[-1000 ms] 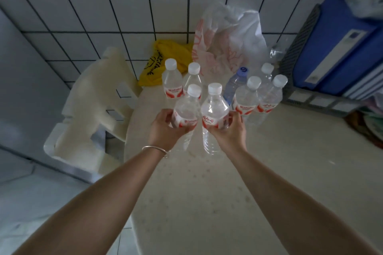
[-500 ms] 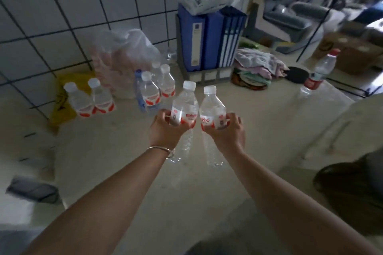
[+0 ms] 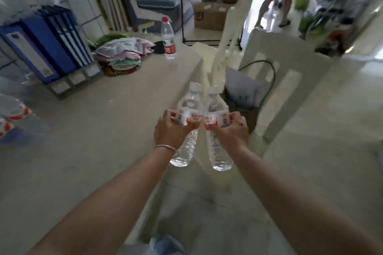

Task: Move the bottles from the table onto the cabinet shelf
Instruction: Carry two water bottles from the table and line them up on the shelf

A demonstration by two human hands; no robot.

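Above the edge of the table point(image 3: 103, 151), the left hand point(image 3: 170, 130) grips one bottle point(image 3: 189, 114) and the right hand point(image 3: 230, 132) grips the other bottle point(image 3: 215, 114), both at the label. They look full, so rather heavy, with thin smooth walls; the label band seems the firmest place to hold.

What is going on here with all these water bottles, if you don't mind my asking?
A person is carrying two water bottles away from the table. The left hand has its grip round one bottle at the label, and the right hand holds the other bottle the same way. Both are off the table, upright, side by side. A red-capped bottle stands at the table's far end, beside folded cloths and blue binders. No cabinet shelf is in view.
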